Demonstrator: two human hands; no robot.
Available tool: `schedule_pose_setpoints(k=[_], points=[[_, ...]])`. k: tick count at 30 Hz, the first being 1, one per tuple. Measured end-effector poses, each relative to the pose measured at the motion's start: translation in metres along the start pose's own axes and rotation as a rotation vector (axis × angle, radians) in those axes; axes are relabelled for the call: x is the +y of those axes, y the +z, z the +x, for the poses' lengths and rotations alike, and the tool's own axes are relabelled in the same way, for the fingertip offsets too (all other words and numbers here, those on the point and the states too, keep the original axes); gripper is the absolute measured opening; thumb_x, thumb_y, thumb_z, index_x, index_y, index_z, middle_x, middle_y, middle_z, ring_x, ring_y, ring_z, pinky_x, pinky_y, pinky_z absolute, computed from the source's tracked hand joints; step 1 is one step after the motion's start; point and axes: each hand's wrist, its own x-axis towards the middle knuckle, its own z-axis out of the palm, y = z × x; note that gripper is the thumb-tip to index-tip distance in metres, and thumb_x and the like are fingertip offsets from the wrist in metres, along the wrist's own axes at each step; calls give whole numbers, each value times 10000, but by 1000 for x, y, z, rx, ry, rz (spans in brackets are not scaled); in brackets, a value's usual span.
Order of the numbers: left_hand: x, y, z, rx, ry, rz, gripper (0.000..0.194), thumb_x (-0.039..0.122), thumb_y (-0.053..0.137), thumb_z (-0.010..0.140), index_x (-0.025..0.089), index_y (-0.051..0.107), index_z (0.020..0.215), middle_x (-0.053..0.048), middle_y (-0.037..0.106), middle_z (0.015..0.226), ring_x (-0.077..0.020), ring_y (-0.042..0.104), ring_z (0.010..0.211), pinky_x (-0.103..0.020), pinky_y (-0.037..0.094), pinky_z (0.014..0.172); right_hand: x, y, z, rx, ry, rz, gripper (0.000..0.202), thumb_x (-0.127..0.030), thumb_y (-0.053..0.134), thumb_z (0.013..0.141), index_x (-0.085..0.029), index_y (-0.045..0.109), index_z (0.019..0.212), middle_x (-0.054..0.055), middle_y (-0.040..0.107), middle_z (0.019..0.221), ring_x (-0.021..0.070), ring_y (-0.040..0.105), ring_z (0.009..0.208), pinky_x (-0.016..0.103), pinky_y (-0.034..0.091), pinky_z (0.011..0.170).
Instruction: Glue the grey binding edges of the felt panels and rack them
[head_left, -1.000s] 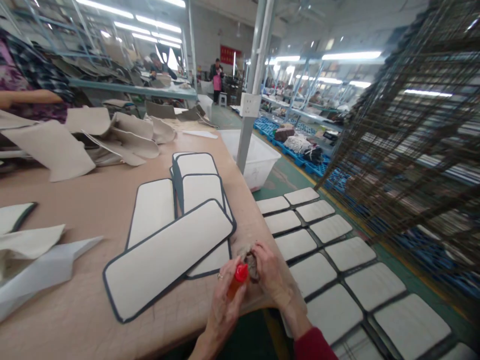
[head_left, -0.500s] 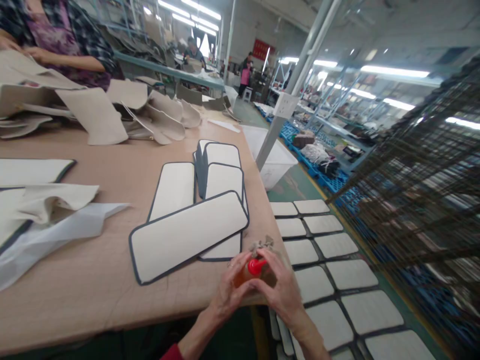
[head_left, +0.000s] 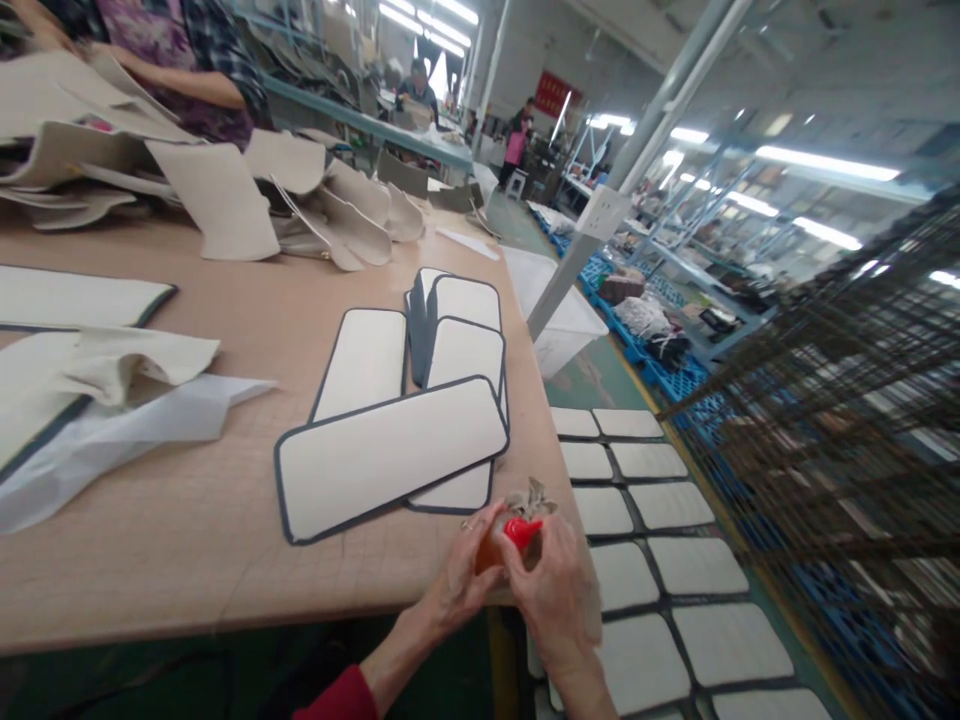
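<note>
At the near right corner of the table, both my hands are around a small bottle with a red nozzle cap (head_left: 520, 531) and an orange-brown body. My left hand (head_left: 466, 560) wraps the bottle's left side. The thumb and fingers of my right hand (head_left: 551, 575) close on the red cap. Just behind the bottle lies a crumpled greyish rag (head_left: 531, 497). Beyond my hands, a long cream panel with dark edging (head_left: 394, 455) rests slantwise over several similar panels (head_left: 364, 360).
Cream fabric (head_left: 142, 365) and white sheeting (head_left: 127, 440) lie left on the table (head_left: 225, 560). Grey-beige pieces (head_left: 217, 195) are heaped before a co-worker (head_left: 217, 80). Edged panels (head_left: 697, 560) stand in rows below at right, near a white bin (head_left: 570, 335) and a post (head_left: 570, 270).
My right hand's fingers have shifted in onto the red cap, and its nozzle points more to the right. The whole view has shifted slightly.
</note>
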Motion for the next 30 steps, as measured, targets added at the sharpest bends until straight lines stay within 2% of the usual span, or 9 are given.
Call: schedule_pose_setpoints(k=[4,6,9,13,17,21,24,27,30], points=[[7,-4,5,-42,-11,-13,616,268,584,827,214,336,1389,-139,416,1397,-260,381,1284,-484,289,1067,12,-8,-2,-120,46,203,545,-480,655,728,-191,481,1157,101,644,1009,255,616,873,394,514,743],[10,-4,7,-52,-22,-36,636,277,627,797,216,362,1373,-137,440,1372,-263,408,1257,-472,314,1051,20,-12,1,-187,-32,294,530,-391,574,816,-213,403,1285,102,595,1192,235,581,1055,379,493,860],[11,-3,8,-29,-18,-51,646,249,640,782,214,368,1367,-130,448,1361,-258,406,1254,-462,307,1055,25,-9,4,-249,-161,302,267,-270,504,864,-253,556,1125,55,628,1135,214,554,1098,392,445,939],[11,-3,6,-9,-39,-45,631,248,644,777,208,392,1354,-135,456,1357,-266,399,1259,-473,289,1061,21,0,0,-109,-20,215,219,-328,665,743,-212,590,913,68,651,910,264,595,892,468,472,836],[12,-9,12,-63,-52,-69,622,279,659,768,208,423,1339,-128,477,1341,-250,426,1242,-442,320,1049,24,-6,4,-204,-18,312,430,-364,656,751,-197,539,1130,106,608,1124,268,556,1056,449,465,895],[9,-14,19,-112,-79,-75,676,267,697,723,213,430,1342,-122,473,1352,-244,424,1249,-431,302,1063,25,-12,17,-354,-116,397,236,-282,543,846,-252,590,1076,45,633,1081,199,566,1049,365,457,922],[7,-13,20,-86,-86,-87,656,272,672,741,219,428,1349,-121,485,1343,-239,444,1232,-431,311,1054,18,-4,16,-239,-40,322,165,-333,611,798,-223,606,921,57,635,929,229,582,917,405,473,847],[7,-13,20,-71,-62,-94,656,308,672,740,210,442,1346,-129,501,1330,-250,454,1224,-429,323,1042,15,3,8,-102,83,228,265,-428,669,726,-205,592,846,70,621,849,263,573,850,466,468,812],[11,-18,25,-95,-75,-120,683,361,710,701,221,476,1327,-116,516,1323,-265,467,1211,-426,335,1031,23,-4,9,-171,130,369,423,-447,637,745,-203,567,1083,108,630,1056,251,603,908,432,504,810]])
